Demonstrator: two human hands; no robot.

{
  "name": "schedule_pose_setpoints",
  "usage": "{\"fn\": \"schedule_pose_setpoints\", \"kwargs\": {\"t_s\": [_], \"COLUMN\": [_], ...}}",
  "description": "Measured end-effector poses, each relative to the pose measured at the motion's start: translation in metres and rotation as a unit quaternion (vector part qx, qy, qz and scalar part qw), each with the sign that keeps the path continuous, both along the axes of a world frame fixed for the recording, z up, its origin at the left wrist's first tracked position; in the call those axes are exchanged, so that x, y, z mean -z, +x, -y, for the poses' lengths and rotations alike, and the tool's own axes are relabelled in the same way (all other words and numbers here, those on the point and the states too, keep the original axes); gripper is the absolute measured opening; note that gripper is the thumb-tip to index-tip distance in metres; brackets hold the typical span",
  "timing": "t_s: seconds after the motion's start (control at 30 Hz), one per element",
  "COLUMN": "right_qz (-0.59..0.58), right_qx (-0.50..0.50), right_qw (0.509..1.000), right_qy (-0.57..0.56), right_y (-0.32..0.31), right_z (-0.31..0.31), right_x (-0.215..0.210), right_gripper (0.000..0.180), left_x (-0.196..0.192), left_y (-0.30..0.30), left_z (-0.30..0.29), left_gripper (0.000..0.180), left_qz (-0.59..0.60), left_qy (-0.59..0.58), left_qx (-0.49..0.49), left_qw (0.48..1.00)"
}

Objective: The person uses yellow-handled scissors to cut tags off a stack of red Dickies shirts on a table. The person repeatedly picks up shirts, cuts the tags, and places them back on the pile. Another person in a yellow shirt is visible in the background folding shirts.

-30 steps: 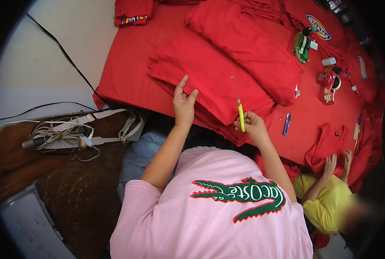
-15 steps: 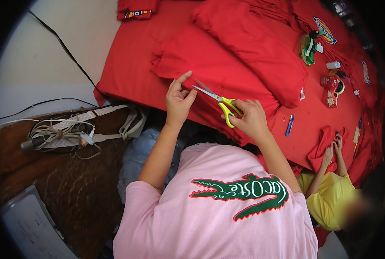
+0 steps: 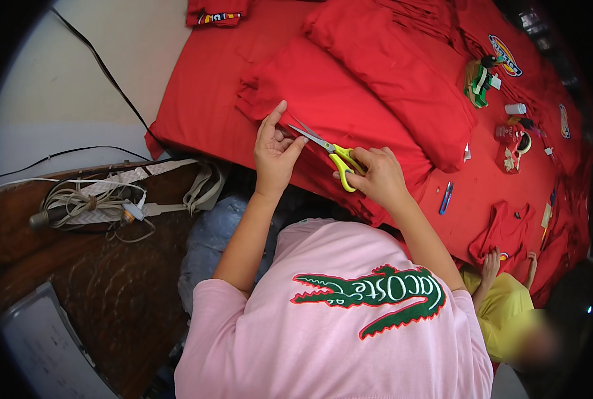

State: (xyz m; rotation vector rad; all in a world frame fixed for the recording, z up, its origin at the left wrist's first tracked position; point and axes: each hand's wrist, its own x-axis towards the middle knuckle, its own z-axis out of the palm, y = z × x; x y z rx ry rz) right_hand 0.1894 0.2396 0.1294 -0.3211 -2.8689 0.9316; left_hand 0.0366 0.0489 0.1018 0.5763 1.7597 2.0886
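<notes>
Scissors (image 3: 329, 145) in the right hand (image 3: 380, 175) had swung to ten o'clock, perhaps for snipping; what the left hand (image 3: 274, 156) held was unclear.

White lettering runs across the green reptile-shaped patch (image 3: 376, 292), edged in red, on the pink shirt (image 3: 336, 359). A blue, yellow and white patch (image 3: 505, 56) on the red cloth (image 3: 473, 23), upper right, carries lettering, as does a multicoloured strip (image 3: 218, 19) on the folded red garment (image 3: 210, 9), upper left. Marks on the smaller patch (image 3: 564, 121), far right, are too small to read.
</notes>
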Motion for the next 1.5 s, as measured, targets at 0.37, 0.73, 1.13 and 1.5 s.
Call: {"fn": "schedule_pose_setpoints", "kwargs": {"t_s": [0.37, 0.73, 1.13, 1.5], "right_qz": [0.04, 0.007, -0.006, 0.026], "right_qx": [-0.002, -0.002, 0.006, 0.024], "right_qw": [0.992, 0.996, 0.996, 0.984], "right_qy": [-0.119, -0.086, -0.092, -0.176], "right_y": [0.0, -0.017, -0.031, -0.03], "right_z": [-0.003, -0.008, -0.006, -0.007], "right_x": [0.001, 0.002, -0.005, 0.007], "right_gripper": [0.028, 0.03, 0.039, 0.027], "left_x": [0.006, -0.014, -0.018, 0.005], "left_y": [-0.007, -0.004, -0.014, -0.03], "left_z": [-0.004, -0.015, -0.019, -0.017], "left_gripper": [0.064, 0.076, 0.077, 0.078], "left_qz": [-0.025, 0.026, 0.024, 0.0], "left_qy": [0.001, 0.071, 0.059, 0.04], "left_qx": [-0.057, -0.02, -0.025, -0.031], "left_qw": [0.998, 0.997, 0.998, 0.999]}}
